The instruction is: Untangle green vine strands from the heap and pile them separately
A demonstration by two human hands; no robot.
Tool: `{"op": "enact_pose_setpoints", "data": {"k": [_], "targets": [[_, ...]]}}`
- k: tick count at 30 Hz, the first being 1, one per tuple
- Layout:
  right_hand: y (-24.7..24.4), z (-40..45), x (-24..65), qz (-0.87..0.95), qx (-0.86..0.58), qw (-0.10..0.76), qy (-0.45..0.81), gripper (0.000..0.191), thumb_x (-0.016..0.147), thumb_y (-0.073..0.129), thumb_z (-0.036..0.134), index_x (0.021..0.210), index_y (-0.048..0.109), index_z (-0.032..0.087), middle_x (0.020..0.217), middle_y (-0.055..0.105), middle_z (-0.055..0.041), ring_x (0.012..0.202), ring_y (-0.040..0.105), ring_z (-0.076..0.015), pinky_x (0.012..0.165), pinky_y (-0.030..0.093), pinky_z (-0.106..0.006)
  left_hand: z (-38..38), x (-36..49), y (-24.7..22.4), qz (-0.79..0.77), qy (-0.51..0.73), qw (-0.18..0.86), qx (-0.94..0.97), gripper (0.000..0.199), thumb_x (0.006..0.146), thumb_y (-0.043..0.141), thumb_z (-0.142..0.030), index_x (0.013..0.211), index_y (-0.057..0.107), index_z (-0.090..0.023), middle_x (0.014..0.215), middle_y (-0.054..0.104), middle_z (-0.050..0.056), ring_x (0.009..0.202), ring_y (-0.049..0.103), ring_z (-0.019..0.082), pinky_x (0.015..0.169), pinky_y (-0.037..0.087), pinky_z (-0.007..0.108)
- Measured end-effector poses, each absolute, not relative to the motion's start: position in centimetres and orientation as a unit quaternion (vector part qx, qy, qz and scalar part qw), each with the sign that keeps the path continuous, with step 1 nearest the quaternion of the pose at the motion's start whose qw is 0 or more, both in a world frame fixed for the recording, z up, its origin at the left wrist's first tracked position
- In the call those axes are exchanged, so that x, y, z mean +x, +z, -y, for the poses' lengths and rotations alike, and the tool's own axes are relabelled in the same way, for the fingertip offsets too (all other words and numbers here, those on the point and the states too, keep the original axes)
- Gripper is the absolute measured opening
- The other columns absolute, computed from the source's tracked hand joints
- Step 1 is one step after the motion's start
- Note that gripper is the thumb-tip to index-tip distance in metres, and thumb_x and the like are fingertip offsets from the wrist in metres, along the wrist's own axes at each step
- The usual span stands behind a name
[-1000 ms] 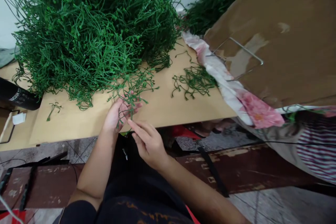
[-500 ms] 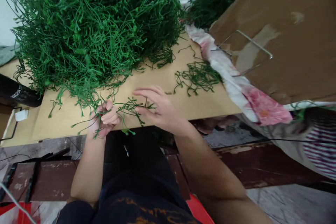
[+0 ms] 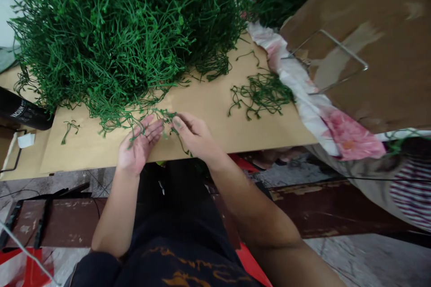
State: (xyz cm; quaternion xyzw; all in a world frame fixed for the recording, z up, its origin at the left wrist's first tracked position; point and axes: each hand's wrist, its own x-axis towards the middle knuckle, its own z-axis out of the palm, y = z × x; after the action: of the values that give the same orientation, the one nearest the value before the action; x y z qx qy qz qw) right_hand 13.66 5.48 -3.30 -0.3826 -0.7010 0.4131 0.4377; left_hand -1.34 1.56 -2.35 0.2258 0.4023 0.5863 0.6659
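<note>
Thin green plastic stems (image 3: 166, 118) with small forked tips are pinched between the thumb and fingers of my right hand (image 3: 193, 136). Beside it, my left hand (image 3: 138, 148) is palm up with its fingers apart, and a few stems lie across its fingers. Both hands are over the front edge of the brown board (image 3: 215, 119). Just beyond them rises a large tangled heap of the same green stems (image 3: 134, 40). To the right lies a smaller loose pile of stems (image 3: 262, 94).
A black bottle (image 3: 25, 110) lies at the left edge. On the right, a cardboard sheet (image 3: 380, 67) with a bent metal wire (image 3: 343, 49) leans over floral cloth (image 3: 353, 134). A person's striped garment (image 3: 411, 188) shows at far right. One small stem (image 3: 69, 131) lies at left.
My right hand has moved left and closed on the stems close to my left hand. My left hand has opened from a curled grip to palm up. The view has shifted slightly.
</note>
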Motion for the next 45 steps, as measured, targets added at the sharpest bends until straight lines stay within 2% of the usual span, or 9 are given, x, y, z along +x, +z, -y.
{"op": "enact_pose_setpoints", "data": {"k": [3,7,14,21,23,27,32,39,45], "targets": [[-3.1,-4.8,13.1,0.753,-0.363,0.407,0.368,0.040,0.087,0.044,0.042,0.112,0.056,0.014,0.095,0.058,-0.0102,0.094,0.056,-0.0184,0.085,0.047,-0.036,-1.7,-0.4,-2.6,-0.405,0.599,0.642,0.253,0.022,0.081,0.048,-0.032,0.089,0.061,-0.017,0.101,0.067,0.007,0.105,0.059,0.018,0.091,0.044,0.033],[-3.0,-3.9,13.5,0.778,-0.335,0.405,0.343,0.044,0.087,0.044,0.037,0.126,0.047,0.017,0.112,0.053,-0.0128,0.107,0.051,-0.0203,0.092,0.046,-0.040,-2.7,-0.2,-2.9,-0.424,0.634,0.607,0.223,0.013,0.081,0.051,-0.027,0.085,0.059,-0.018,0.093,0.068,0.003,0.103,0.061,0.015,0.093,0.044,0.031],[-3.9,-3.5,14.7,0.695,-0.399,0.500,0.328,0.024,0.085,0.048,0.033,0.105,0.052,0.021,0.103,0.047,-0.0077,0.090,0.054,-0.0154,0.081,0.052,-0.034,-3.4,-0.4,-2.0,-0.414,0.624,0.639,0.179,0.014,0.082,0.048,-0.026,0.078,0.057,-0.017,0.081,0.068,0.004,0.104,0.061,0.018,0.088,0.049,0.032],[-5.3,-3.4,14.2,0.752,-0.399,0.433,0.297,0.032,0.077,0.059,0.040,0.100,0.054,0.018,0.100,0.054,-0.0100,0.100,0.053,-0.0217,0.088,0.047,-0.040,-3.9,-1.2,-1.3,-0.406,0.666,0.610,0.136,0.024,0.085,0.041,-0.030,0.079,0.059,-0.016,0.075,0.063,0.002,0.088,0.064,0.015,0.082,0.052,0.030],[-5.3,-3.4,14.1,0.754,-0.395,0.421,0.312,0.030,0.077,0.060,0.040,0.098,0.055,0.018,0.099,0.055,-0.0097,0.096,0.055,-0.0205,0.085,0.047,-0.038,-3.8,-1.2,-1.2,-0.398,0.662,0.616,0.154,0.025,0.086,0.041,-0.033,0.086,0.060,-0.016,0.079,0.063,0.002,0.090,0.063,0.015,0.083,0.051,0.031],[-4.9,-3.5,14.2,0.746,-0.388,0.391,0.375,0.016,0.084,0.050,0.032,0.085,0.056,0.018,0.081,0.058,-0.0049,0.072,0.056,-0.0132,0.068,0.047,-0.027,-3.4,-0.7,-1.4,-0.396,0.641,0.628,0.194,0.032,0.087,0.039,-0.037,0.099,0.060,-0.016,0.090,0.064,0.005,0.105,0.059,0.019,0.086,0.050,0.033],[-4.7,-3.7,13.8,0.717,-0.400,0.421,0.385,0.017,0.084,0.048,0.030,0.079,0.056,0.016,0.073,0.059,-0.0032,0.068,0.055,-0.0121,0.063,0.043,-0.024,-2.8,0.2,-1.8,-0.355,0.600,0.646,0.311,0.021,0.083,0.048,-0.024,0.093,0.063,-0.015,0.098,0.067,0.006,0.117,0.053,0.021,0.093,0.048,0.034],[-5.0,-3.3,13.8,0.701,-0.416,0.421,0.397,0.025,0.084,0.047,0.039,0.073,0.052,0.016,0.061,0.050,0.0002,0.055,0.046,-0.0091,0.054,0.038,-0.023,-3.4,0.3,-1.5,-0.411,0.626,0.608,0.264,0.015,0.084,0.048,-0.022,0.076,0.060,-0.015,0.072,0.066,0.001,0.089,0.065,0.014,0.088,0.049,0.027],[-4.9,-2.9,14.0,0.648,-0.411,0.456,0.451,0.035,0.080,0.049,0.052,0.078,0.049,0.017,0.061,0.047,0.0015,0.053,0.042,-0.0084,0.049,0.035,-0.022,-3.7,0.4,-1.5,-0.400,0.652,0.600,0.234,0.019,0.087,0.045,-0.022,0.077,0.060,-0.016,0.073,0.065,0.000,0.077,0.065,0.010,0.081,0.048,0.024]]}}
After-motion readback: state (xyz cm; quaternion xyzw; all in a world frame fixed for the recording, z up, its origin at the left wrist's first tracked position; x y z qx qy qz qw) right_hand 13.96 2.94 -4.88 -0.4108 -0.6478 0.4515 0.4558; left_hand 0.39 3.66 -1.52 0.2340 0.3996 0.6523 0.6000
